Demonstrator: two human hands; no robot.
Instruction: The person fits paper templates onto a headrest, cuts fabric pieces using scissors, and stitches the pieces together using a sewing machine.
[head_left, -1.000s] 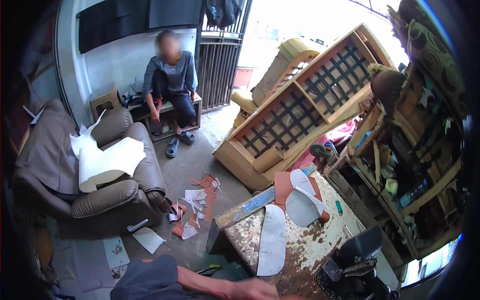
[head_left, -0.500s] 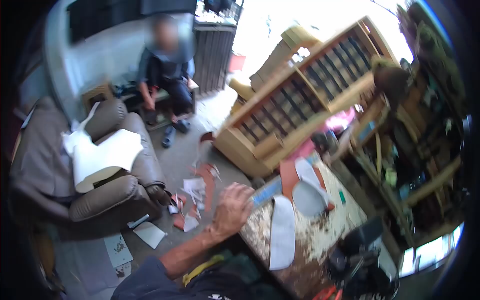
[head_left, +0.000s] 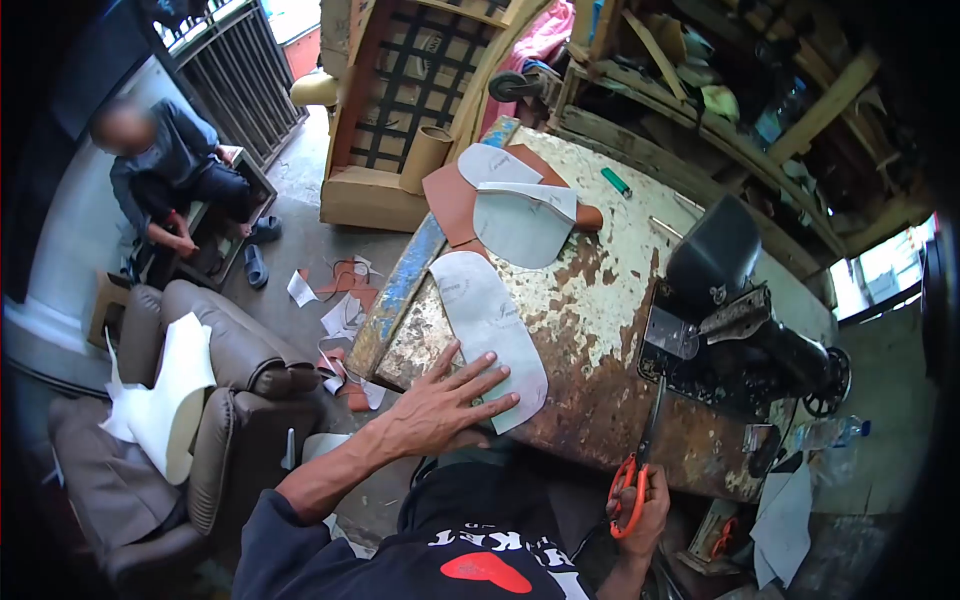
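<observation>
My left hand (head_left: 440,400) has its fingers spread, the fingertips resting on the lower end of a long pale cut piece (head_left: 490,325) with printed marks. My right hand (head_left: 643,515) is closed around the orange handles of a pair of scissors (head_left: 652,430), whose dark blades point up over the table edge toward the sewing machine (head_left: 740,300). Farther back on the worn table (head_left: 590,340) lie another rounded pale piece (head_left: 525,225) and reddish-brown leather-like pieces (head_left: 450,200), partly overlapping.
A green lighter (head_left: 616,181) lies on the table. Brown and pale scraps (head_left: 345,300) litter the floor at left, near a brown recliner (head_left: 225,335) bearing white material (head_left: 170,395). A seated person (head_left: 175,170) is at upper left. A wooden frame with black webbing (head_left: 405,90) stands behind.
My left hand has come from the table's left corner onto the long pale piece. My right hand and the scissors' blades have come into view. The camera view has turned and shifted.
</observation>
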